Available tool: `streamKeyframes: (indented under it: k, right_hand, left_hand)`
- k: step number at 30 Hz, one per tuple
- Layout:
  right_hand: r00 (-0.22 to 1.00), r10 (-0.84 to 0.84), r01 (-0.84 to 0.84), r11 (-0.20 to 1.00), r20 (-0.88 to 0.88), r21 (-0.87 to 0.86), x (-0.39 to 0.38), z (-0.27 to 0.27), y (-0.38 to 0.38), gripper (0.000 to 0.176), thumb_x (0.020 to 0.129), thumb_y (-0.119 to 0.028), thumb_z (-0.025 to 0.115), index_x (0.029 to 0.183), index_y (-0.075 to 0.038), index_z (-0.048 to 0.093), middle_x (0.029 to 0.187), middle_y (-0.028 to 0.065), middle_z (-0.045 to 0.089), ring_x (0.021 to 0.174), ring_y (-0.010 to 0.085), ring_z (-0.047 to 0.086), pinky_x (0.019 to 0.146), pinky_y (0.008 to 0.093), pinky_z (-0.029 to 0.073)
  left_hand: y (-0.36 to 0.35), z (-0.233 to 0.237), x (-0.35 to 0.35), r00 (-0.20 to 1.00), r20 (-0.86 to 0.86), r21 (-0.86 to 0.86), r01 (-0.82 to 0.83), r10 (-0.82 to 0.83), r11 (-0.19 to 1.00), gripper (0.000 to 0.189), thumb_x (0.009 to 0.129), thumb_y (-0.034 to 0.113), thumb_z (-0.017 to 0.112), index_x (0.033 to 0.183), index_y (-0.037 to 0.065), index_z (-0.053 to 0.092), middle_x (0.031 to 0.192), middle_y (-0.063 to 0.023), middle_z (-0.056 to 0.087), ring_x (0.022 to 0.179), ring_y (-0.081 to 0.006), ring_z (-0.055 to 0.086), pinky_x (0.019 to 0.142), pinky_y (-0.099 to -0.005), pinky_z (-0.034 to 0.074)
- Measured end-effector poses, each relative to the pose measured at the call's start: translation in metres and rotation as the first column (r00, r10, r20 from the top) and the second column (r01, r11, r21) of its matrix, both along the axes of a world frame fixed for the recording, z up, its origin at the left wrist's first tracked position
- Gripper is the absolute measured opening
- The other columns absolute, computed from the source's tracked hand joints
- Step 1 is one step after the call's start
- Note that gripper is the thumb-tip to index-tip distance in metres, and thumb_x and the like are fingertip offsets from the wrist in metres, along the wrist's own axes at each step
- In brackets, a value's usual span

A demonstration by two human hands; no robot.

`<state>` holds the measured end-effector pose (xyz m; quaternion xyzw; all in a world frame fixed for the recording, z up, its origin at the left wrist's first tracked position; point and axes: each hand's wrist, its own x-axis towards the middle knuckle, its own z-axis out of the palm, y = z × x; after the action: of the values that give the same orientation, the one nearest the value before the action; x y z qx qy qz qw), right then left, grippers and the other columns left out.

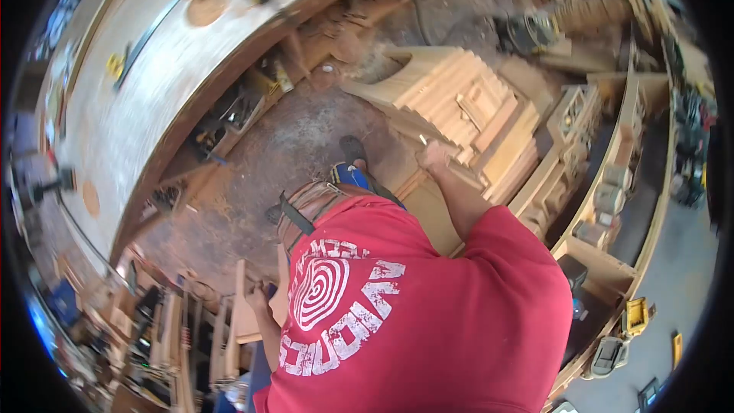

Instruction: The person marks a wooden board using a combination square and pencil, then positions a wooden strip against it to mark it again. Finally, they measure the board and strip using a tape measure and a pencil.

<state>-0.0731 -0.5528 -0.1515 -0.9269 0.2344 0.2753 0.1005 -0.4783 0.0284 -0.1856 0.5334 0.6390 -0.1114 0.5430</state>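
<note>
My right hand (434, 156) is closed beside a stack of long pale wooden pieces (451, 99). From its fingers sticks the tip of a small, pale, stick-like object (423, 139). Lower left, my left hand (260, 298) has its fingers closed at the edge of a flat wooden board (243, 321); it is small and partly in shadow. Shorter wood pieces (497, 126) lie on top of the stack. A flat tan panel (424, 218) lies below my right forearm.
A large pale workbench (176, 69) with tools on it curves across the upper left, shelves beneath. Long wooden shelving (638, 145) stands at the right. Wood scraps (172, 321) crowd the lower left. A power tool (527, 33) sits at the upper right on the dusty floor (298, 134).
</note>
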Motion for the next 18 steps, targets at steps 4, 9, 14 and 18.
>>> streamKeyframes:
  k: [4,9,14,18]
  right_hand:
    - [0.988,-0.136,0.13,0.989,0.079,0.072,0.033,-0.024,-0.073,0.045,0.083,-0.029,0.067,0.115,0.002,0.071,0.109,0.0324,0.071,0.108,0.0443,0.069,0.097,0.0503,0.054]
    - [0.903,-0.414,0.419,0.791,-0.114,0.445,0.105,-0.053,-0.022,0.049,0.087,-0.037,0.069,0.111,0.006,0.07,0.097,0.0233,0.073,0.092,0.0335,0.073,0.08,0.0437,0.061]
    - [0.601,-0.75,0.76,0.428,-0.276,0.49,0.159,-0.067,0.05,0.047,0.091,-0.034,0.07,0.109,0.009,0.068,0.095,0.0182,0.071,0.084,0.0285,0.071,0.065,0.0376,0.064]
    - [0.786,-0.614,0.612,0.757,-0.072,0.229,0.152,-0.187,0.056,0.057,0.093,-0.043,0.066,0.111,0.011,0.067,0.098,0.0241,0.074,0.082,0.0304,0.074,0.07,0.0386,0.06]
  left_hand:
    - [-0.02,0.07,0.088,0.982,-0.164,0.092,0.109,-0.093,0.99,0.04,0.099,0.016,0.068,0.136,0.007,0.056,0.107,-0.0028,0.071,0.08,-0.0119,0.064,0.057,-0.0291,0.043]
    - [-0.054,0.122,0.2,0.876,0.032,0.272,0.456,-0.481,0.847,0.044,0.1,0.016,0.068,0.139,-0.002,0.056,0.116,-0.011,0.072,0.099,-0.0186,0.067,0.085,-0.0336,0.053]
    - [-0.107,0.175,0.252,0.785,0.036,0.331,0.574,-0.618,0.749,0.047,0.099,0.017,0.069,0.137,-0.007,0.057,0.121,-0.0161,0.07,0.11,-0.0223,0.067,0.098,-0.0349,0.051]
    - [-0.125,0.203,0.229,0.805,-0.149,0.328,0.588,-0.574,0.739,0.049,0.096,0.018,0.072,0.136,-0.006,0.057,0.118,-0.0179,0.071,0.109,-0.027,0.069,0.097,-0.0385,0.053]
